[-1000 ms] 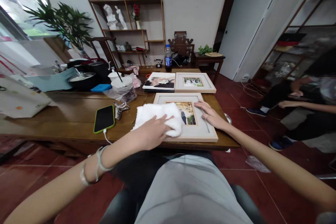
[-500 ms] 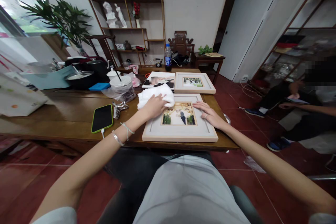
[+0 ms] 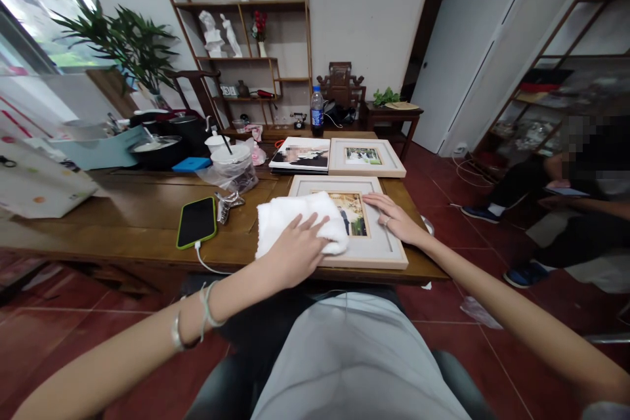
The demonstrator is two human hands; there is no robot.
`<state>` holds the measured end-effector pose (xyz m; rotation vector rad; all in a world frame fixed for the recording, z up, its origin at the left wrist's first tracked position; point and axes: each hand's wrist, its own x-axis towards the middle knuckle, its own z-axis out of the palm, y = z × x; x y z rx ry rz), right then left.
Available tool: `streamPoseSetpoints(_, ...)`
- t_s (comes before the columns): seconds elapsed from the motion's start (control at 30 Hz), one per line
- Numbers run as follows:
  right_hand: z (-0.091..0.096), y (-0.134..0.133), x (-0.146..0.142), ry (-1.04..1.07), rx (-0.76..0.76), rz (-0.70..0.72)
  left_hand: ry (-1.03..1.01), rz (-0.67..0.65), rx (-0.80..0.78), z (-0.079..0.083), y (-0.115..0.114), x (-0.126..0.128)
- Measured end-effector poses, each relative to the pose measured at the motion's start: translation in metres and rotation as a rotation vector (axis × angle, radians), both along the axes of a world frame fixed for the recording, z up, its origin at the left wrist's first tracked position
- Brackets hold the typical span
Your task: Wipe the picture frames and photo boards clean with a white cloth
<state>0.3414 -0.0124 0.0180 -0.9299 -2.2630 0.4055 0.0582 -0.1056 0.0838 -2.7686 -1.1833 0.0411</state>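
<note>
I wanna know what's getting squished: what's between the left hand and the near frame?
A white towel. The head view shows it under the left hand, over the near frame's left part.

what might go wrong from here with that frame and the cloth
The front photo frame lies close to the near edge of the table, so a hard push by the left hand on the white cloth might shift it over. The white cable from the phone could snag on the left forearm nearby.
</note>
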Motion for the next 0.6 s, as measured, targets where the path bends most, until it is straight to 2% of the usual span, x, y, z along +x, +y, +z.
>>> streamPoseSetpoints(0.2,0.005,-0.003,-0.001,-0.019,0.013,0.055,-0.055,-0.053,0.034,-0.012,0.088,-0.008)
streamPoseSetpoints(0.3,0.004,-0.002,0.001,-0.019,0.001,0.055,-0.089,-0.022,0.089,-0.013,0.128,-0.008)
streamPoseSetpoints(0.37,0.002,-0.001,0.002,-0.006,-0.007,0.046,-0.113,0.023,0.121,-0.014,0.146,-0.007)
streamPoseSetpoints(0.43,-0.001,0.001,0.002,0.008,-0.015,0.027,-0.109,0.052,0.128,-0.015,0.152,-0.005)
streamPoseSetpoints(0.5,-0.003,0.002,0.002,0.018,-0.025,0.004,-0.073,0.036,0.102,-0.013,0.146,-0.004)
streamPoseSetpoints(0.6,-0.004,0.003,0.001,0.031,-0.028,-0.014,-0.001,-0.01,0.05,-0.005,0.11,-0.003)
